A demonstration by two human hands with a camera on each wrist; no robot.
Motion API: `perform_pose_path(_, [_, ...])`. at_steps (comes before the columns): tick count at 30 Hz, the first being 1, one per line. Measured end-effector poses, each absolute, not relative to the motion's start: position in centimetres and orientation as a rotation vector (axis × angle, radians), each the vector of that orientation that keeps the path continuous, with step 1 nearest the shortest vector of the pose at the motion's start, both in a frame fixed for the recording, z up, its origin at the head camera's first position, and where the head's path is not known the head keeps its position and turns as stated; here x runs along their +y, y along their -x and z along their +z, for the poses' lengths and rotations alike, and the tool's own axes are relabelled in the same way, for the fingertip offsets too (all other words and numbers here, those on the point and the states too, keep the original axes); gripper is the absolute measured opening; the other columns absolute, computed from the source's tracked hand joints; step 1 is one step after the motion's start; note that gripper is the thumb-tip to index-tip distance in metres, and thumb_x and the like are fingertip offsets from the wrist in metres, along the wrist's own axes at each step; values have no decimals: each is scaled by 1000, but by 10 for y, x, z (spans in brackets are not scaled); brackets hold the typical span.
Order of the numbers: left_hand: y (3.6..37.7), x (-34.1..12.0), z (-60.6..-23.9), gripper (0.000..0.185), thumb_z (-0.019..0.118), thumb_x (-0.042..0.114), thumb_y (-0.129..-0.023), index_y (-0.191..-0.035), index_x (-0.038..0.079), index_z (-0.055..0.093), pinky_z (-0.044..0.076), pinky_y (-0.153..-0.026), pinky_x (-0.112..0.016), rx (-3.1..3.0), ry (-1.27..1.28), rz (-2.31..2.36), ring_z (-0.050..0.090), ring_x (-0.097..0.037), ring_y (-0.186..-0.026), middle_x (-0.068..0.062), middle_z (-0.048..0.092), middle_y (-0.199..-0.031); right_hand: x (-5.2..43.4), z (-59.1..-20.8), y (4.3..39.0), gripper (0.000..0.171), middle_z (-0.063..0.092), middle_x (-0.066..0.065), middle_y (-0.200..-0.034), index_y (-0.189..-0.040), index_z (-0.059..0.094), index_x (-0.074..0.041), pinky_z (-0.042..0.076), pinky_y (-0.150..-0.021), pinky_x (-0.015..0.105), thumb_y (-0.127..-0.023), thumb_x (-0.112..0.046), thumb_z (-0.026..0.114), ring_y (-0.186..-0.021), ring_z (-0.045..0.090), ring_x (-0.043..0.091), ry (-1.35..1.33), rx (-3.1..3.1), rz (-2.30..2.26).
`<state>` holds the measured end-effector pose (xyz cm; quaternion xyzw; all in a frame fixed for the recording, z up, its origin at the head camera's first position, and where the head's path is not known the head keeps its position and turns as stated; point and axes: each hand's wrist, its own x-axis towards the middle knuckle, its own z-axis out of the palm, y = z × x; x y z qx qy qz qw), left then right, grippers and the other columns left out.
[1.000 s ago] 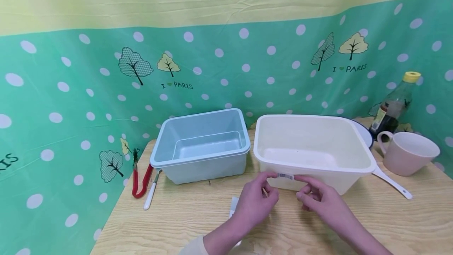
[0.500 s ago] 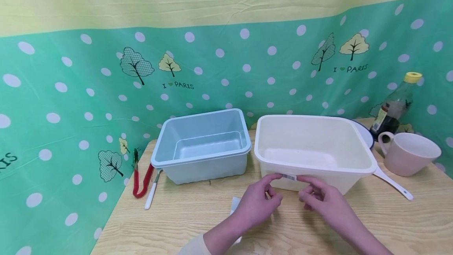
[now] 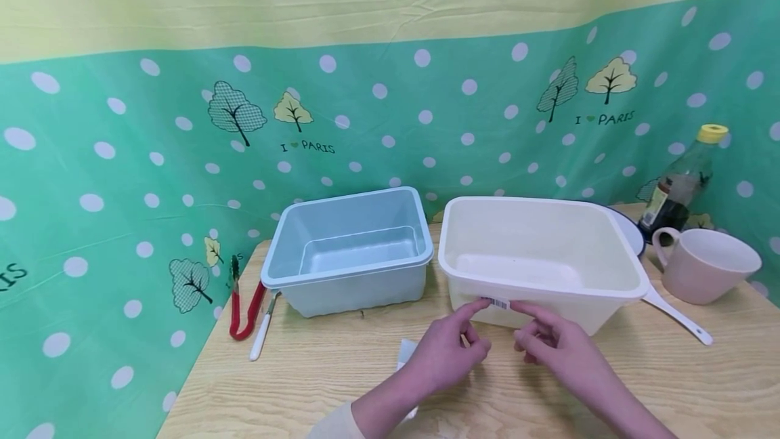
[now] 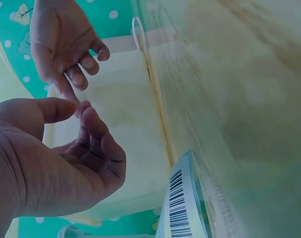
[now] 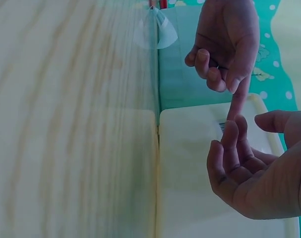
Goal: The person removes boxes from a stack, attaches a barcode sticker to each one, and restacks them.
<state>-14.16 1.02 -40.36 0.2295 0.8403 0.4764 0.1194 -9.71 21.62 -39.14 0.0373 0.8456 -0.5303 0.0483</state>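
A small barcode sticker (image 3: pixel 500 303) sits on the front wall of the white plastic bin (image 3: pixel 530 239), just under its rim. My left hand (image 3: pixel 449 352) touches the sticker's left end with an outstretched index finger. At its right end, the index fingertip of my right hand (image 3: pixel 557 344) presses the same way. The other fingers of both hands are loosely bent and hold nothing. In the right wrist view the sticker (image 5: pixel 222 126) shows only partly behind the fingers. Beneath my left forearm lies a pale packet (image 3: pixel 405 352), partly hidden; its barcode (image 4: pixel 179 206) faces the left wrist camera.
A light blue bin (image 3: pixel 353 290) stands left of the white one. Red-handled tongs (image 3: pixel 244 320) and a white-handled utensil (image 3: pixel 262 336) lie at the far left. On the right are a white-handled utensil (image 3: pixel 679 317), a pink mug (image 3: pixel 707 266), a plate (image 3: pixel 627 229) and a sauce bottle (image 3: pixel 676 188).
Both hands keep touching the sticker. My left index finger has shifted slightly along its left end. The head view has drifted a little; the bins stay in place.
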Motion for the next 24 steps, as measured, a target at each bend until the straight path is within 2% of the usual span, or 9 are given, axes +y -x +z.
perform_pose_path(9, [141, 10, -404, 61, 71, 16, -92, -147, 33, 52, 43, -47, -22, 2467, -678, 1375, 51, -3, -54, 14, 59, -74, 217, -394, 98, 46, 68, 7, -88, -140, 56, -3, 58, -70, 33, -97, -16, 67, -81, 68, 23, -94, 2615, -1607])
perform_pose_path(15, [140, 9, -404, 61, 71, 18, -92, -147, 33, 51, 42, -46, -22, 2455, -680, 1381, 51, -4, -54, 13, 59, -75, 215, -399, 102, 57, 68, 10, -89, -147, 47, -2, 58, -70, 34, -97, -21, 68, -79, 66, 27, 33, 2490, -1675])
perform_pose_path(18, [139, 7, -404, 61, 72, 18, -92, -147, 33, 51, 43, -46, -22, 2453, -670, 1384, 52, -4, -55, 13, 59, -76, 214, -400, 103, 59, 69, 10, -88, -148, 46, -3, 57, -69, 33, -97, -21, 69, -77, 65, 25, 5, 2486, -1673])
perform_pose_path(24, [140, 4, -402, 56, 72, 19, -92, -144, 31, 54, 44, -48, -24, 2466, -651, 1381, 53, -5, -57, 13, 60, -77, 216, -403, 103, 59, 69, 12, -89, -147, 44, 3, 59, -71, 33, -97, -20, 68, -80, 65, 28, 67, 2445, -1690])
